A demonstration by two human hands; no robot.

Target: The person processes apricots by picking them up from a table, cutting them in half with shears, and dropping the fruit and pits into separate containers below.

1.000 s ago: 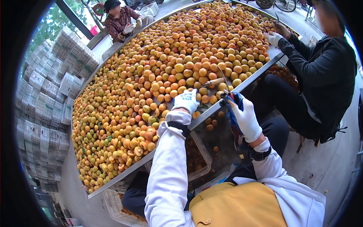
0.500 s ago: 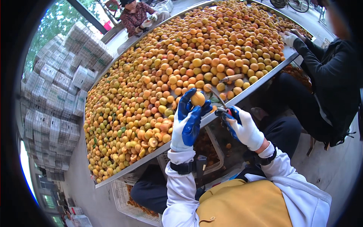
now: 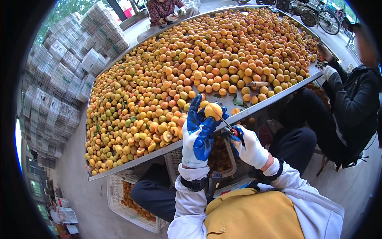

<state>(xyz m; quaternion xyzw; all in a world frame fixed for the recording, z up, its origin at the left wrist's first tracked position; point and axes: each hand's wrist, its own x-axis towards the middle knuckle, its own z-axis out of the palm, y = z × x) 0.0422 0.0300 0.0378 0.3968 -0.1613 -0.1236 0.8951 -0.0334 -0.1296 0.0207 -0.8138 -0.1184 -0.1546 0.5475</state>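
My left hand [image 3: 199, 133], in a white glove with a blue coated palm, holds an apricot [image 3: 213, 111] up at the table's near edge. In my right hand [image 3: 248, 146], gloved alike, is a knife [image 3: 228, 124] with a red handle. Its narrow blade lies against the apricot's right side. How deep it has gone in, I cannot tell. Just beyond my hands a metal-rimmed table [image 3: 254, 111] carries a great heap of apricots [image 3: 175, 83]. Several halved ones [image 3: 167, 136] lie near its front edge.
Below the table stand white plastic crates [image 3: 115, 195] holding orange fruit pieces. Another knife [image 3: 258, 84] with a wooden handle lies on the table. A co-worker in dark clothes [image 3: 356, 103] sits at right, another [image 3: 165, 12] across the table. Stacked crates [image 3: 59, 79] fill the left.
The knife blade has come from beside the apricot to touch it. My view has shifted a little. The co-worker at right has moved their hands.
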